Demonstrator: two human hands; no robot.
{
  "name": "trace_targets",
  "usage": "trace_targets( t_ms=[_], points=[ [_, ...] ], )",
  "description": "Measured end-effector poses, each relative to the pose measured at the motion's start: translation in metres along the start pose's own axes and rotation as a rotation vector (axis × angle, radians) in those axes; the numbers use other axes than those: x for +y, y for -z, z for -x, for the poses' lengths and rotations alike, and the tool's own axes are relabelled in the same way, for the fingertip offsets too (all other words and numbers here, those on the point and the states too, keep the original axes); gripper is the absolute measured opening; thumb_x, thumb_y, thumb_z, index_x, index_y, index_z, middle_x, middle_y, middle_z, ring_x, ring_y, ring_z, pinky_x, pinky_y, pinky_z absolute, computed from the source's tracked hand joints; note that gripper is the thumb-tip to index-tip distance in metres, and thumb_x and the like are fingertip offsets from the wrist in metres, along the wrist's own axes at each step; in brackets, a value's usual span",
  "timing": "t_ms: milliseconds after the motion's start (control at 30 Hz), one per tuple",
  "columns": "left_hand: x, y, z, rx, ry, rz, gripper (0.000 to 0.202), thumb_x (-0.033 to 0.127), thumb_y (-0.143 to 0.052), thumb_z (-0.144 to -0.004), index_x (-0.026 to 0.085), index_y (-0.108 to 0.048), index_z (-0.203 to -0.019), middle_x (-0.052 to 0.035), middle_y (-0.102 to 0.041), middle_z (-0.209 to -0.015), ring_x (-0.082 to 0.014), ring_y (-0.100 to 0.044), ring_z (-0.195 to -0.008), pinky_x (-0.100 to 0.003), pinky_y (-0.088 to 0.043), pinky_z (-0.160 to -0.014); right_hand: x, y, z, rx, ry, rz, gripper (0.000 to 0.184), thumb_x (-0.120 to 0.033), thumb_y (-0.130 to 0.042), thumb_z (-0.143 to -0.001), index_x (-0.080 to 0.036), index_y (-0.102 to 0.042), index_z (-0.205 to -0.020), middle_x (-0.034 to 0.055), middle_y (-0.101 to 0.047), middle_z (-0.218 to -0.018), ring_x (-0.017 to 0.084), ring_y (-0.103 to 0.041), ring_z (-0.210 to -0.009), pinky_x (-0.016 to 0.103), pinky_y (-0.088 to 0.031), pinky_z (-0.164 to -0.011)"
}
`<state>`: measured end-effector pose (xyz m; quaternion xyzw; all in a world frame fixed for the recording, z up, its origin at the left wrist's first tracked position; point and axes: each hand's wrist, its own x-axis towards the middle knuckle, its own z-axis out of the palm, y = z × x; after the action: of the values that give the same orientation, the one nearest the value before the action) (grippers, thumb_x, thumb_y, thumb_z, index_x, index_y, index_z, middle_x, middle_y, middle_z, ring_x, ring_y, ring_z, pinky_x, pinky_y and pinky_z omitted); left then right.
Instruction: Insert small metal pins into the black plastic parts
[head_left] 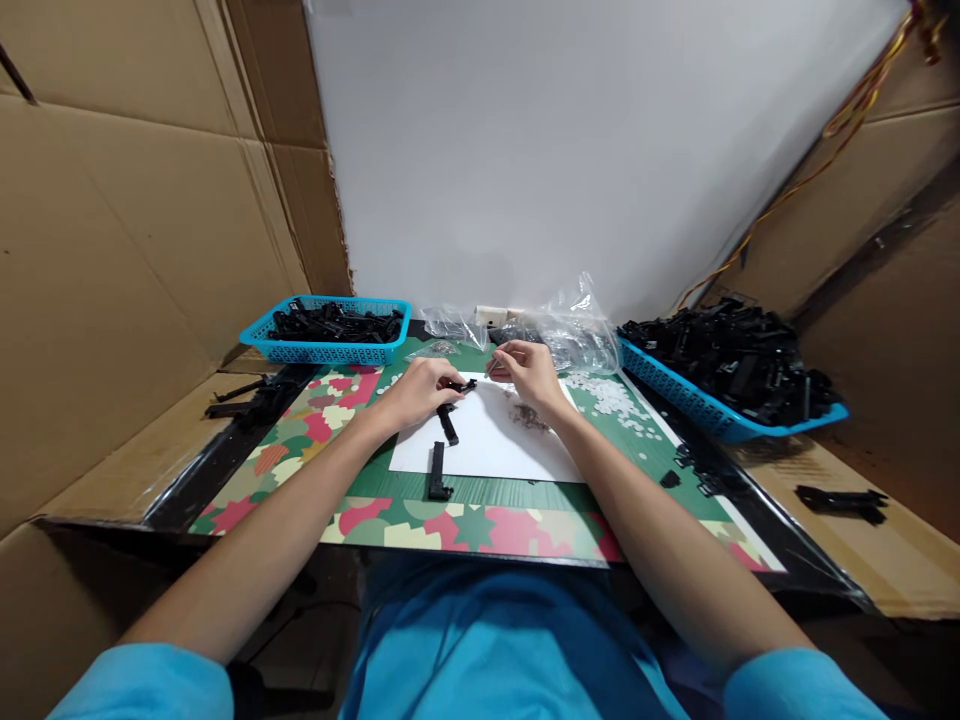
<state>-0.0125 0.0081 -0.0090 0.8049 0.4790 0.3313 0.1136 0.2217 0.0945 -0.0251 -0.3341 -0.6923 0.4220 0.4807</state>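
Near edge of bench (517,532): loose black part (437,472) left of middle, long axis pointing away from edge
White sheet (480,457), left side: second black part (448,425), slanted, just below left hand
Left hand (416,392): grasping small black piece (466,386) over sheet's far-left corner
Piece's long axis: roughly left-right, free end toward right hand
Right hand (534,374): just right of free end, fingertips pinching apparently a thin item, too small to name
Far-left corner: blue basket (326,352)
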Motion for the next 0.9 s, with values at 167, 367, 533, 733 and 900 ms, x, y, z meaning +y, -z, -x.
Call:
trace_targets(
  t_ms=[167, 367, 533, 733, 900],
  points=[
    [0.000, 0.000, 0.000, 0.000, 0.011, 0.003, 0.015, 0.021, -0.080, -0.090, 0.020, -0.087, -0.103, -0.0068, -0.081, -0.098, -0.0211, -0.072, -0.086, -0.036, -0.052, -0.081, 0.011, -0.010, -0.002, 0.040, -0.049, -0.010, 0.032, -0.050, -0.072, -0.098, -0.020, -0.066, -0.095, 0.0122, -0.082, -0.087, 0.024, -0.081, -0.077, 0.041, -0.073, -0.074],
    [0.001, 0.001, 0.000, 0.007, 0.071, 0.028, 0.016, 0.020, -0.079, -0.088, 0.020, -0.087, -0.101, -0.0069, -0.083, -0.095, -0.0209, -0.073, -0.084, -0.035, -0.053, -0.078, 0.010, -0.022, 0.000, 0.063, -0.101, -0.030, 0.019, -0.040, -0.063, -0.105, -0.023, -0.055, -0.100, 0.0100, -0.081, -0.089, 0.022, -0.081, -0.071, 0.038, -0.072, -0.067],
    [-0.001, 0.001, -0.001, 0.020, 0.074, 0.010, 0.015, 0.021, -0.078, -0.087, 0.020, -0.087, -0.100, -0.0071, -0.083, -0.094, -0.0206, -0.071, -0.082, -0.035, -0.053, -0.078, 0.008, -0.027, 0.003, 0.031, -0.124, -0.014, 0.016, -0.036, -0.060, -0.106, -0.024, -0.050, -0.101, 0.0092, -0.080, -0.092, 0.023, -0.081, -0.077, 0.039, -0.072, -0.071],
    [-0.002, 0.001, -0.002, 0.036, 0.073, 0.019, 0.014, 0.023, -0.077, -0.088, 0.020, -0.087, -0.097, -0.0090, -0.083, -0.097, -0.0226, -0.072, -0.084, -0.038, -0.053, -0.079, 0.013, -0.027, 0.003, 0.009, -0.110, -0.055, 0.021, -0.042, -0.064, -0.103, -0.026, -0.050, -0.100, 0.0108, -0.081, -0.096, 0.024, -0.080, -0.073, 0.044, -0.071, -0.071],
    [-0.006, 0.000, -0.004, 0.045, 0.085, 0.046, 0.014, 0.024, -0.077, -0.088, 0.021, -0.087, -0.096, -0.0093, -0.084, -0.097, -0.0224, -0.071, -0.084, -0.038, -0.053, -0.080, 0.017, -0.027, 0.001, 0.007, -0.116, -0.017, 0.027, -0.048, -0.065, -0.102, -0.026, -0.049, -0.100, 0.0097, -0.082, -0.095, 0.025, -0.082, -0.081, 0.042, -0.071, -0.072]
  ],
)
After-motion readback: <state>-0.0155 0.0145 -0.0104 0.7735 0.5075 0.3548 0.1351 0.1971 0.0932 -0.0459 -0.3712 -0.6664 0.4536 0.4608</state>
